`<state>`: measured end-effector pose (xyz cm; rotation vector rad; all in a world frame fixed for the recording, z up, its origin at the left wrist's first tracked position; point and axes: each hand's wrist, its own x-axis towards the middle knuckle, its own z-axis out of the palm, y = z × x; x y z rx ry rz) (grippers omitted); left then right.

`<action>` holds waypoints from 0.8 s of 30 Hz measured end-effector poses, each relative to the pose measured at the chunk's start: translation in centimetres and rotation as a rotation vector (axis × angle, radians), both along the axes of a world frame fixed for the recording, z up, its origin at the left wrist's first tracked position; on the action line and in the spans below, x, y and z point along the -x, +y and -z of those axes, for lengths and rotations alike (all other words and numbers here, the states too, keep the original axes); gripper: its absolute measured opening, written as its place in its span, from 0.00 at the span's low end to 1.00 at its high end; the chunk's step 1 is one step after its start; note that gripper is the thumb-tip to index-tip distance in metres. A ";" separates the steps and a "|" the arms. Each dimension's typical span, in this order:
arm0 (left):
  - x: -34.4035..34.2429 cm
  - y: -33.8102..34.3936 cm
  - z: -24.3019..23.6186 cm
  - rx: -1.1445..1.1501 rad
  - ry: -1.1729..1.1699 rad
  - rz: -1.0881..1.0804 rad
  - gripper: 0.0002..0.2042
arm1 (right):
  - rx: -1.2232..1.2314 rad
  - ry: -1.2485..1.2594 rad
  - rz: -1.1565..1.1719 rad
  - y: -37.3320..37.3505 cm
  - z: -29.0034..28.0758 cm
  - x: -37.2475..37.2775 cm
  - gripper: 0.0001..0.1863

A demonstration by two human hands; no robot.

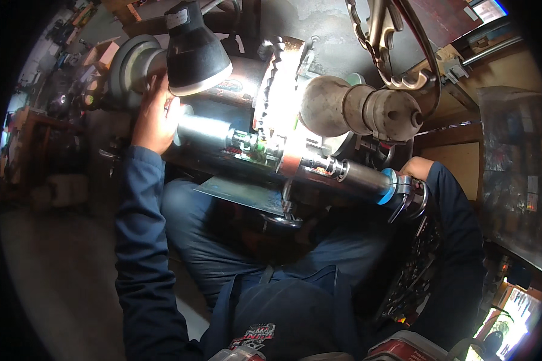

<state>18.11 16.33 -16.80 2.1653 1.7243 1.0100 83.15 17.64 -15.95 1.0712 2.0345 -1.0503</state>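
A small metal lathe-like machine lies across my lap, its lit centre holding a short bright workpiece (244,141). My left hand (153,117) is at the left end, fingers stretched upward against the grey stepped pulley (135,60) and partly behind the black lamp head (196,51). Next to it is a shiny steel cylinder (205,129). On the right, my right hand (417,167) is at the end of a steel barrel (364,178) with a blue ring (388,186), beside a metal handwheel (418,201). Its fingers are hidden behind the fittings.
A dull metal lamp shade (328,108) hangs over the right half, below a bronze-coloured jointed bracket (382,42). A flat metal plate (244,194) juts toward my knees. Wooden drawers (454,165) stand at right. Red-labelled plastic tubs (409,348) sit at the lower edge.
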 end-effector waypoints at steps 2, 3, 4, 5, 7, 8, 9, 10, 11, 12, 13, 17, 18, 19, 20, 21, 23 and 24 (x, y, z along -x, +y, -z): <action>0.4 -0.3 -0.2 0.047 -0.023 -0.014 0.30 | 0.081 -0.055 0.079 0.4 -0.2 2.3 0.07; 0.5 -0.2 -0.1 0.023 0.010 -0.014 0.30 | 0.235 -0.185 0.347 0.6 0.1 2.8 0.09; 0.5 -0.1 0.0 -0.001 0.044 -0.014 0.31 | 0.389 -0.313 0.616 0.8 0.8 2.9 0.12; 0.0 0.3 0.1 -0.011 0.037 0.000 0.31 | 0.420 -0.230 0.429 1.2 3.7 -0.3 0.15; -0.2 0.4 0.1 -0.024 0.044 -0.008 0.31 | 0.452 -0.168 0.348 1.4 7.6 -2.3 0.13; 0.2 0.0 0.0 -0.024 0.054 -0.014 0.31 | 0.491 -0.110 0.246 1.8 8.9 -2.1 0.12; 0.1 0.0 0.0 -0.006 0.039 -0.009 0.31 | 0.516 -0.118 0.180 2.0 9.1 -2.3 0.09; 0.0 0.1 0.0 0.012 0.022 -0.002 0.31 | 0.512 -0.117 0.188 2.0 9.2 -2.9 0.09; -0.2 0.3 0.1 0.016 0.030 -0.011 0.31 | 0.457 -0.105 0.124 1.9 9.2 -3.6 0.09; 0.0 0.3 0.2 0.015 0.031 -0.010 0.31 | 0.405 -0.092 0.050 2.0 9.4 -4.0 0.09; 0.4 0.1 0.4 0.045 0.011 -0.024 0.31 | 0.407 -0.088 0.042 1.9 7.8 -2.6 0.09; 0.5 -0.1 -0.3 0.060 0.096 -0.031 0.31 | -0.019 -0.059 0.007 -0.3 1.9 -0.7 0.10; 0.6 0.0 -0.2 0.062 0.097 -0.028 0.31 | -0.264 0.110 -0.194 -0.8 1.7 -1.2 0.11; 0.8 0.1 0.0 0.132 0.036 -0.048 0.31 | -0.364 0.133 -0.220 -1.4 1.5 -1.5 0.12; 0.9 0.2 0.2 0.203 -0.025 -0.070 0.31 | -0.363 0.133 -0.217 -2.1 1.3 -1.7 0.12; 0.7 0.6 0.5 0.201 -0.027 -0.064 0.31 | -0.433 0.093 -0.147 -2.8 1.0 -1.9 0.11; 1.0 0.6 0.5 0.096 0.081 -0.026 0.30 | -0.499 0.072 -0.085 -4.0 -0.3 -0.2 0.11; 1.2 0.5 0.4 0.097 0.093 -0.033 0.30 | -0.467 0.030 0.389 -4.8 -2.1 2.5 0.11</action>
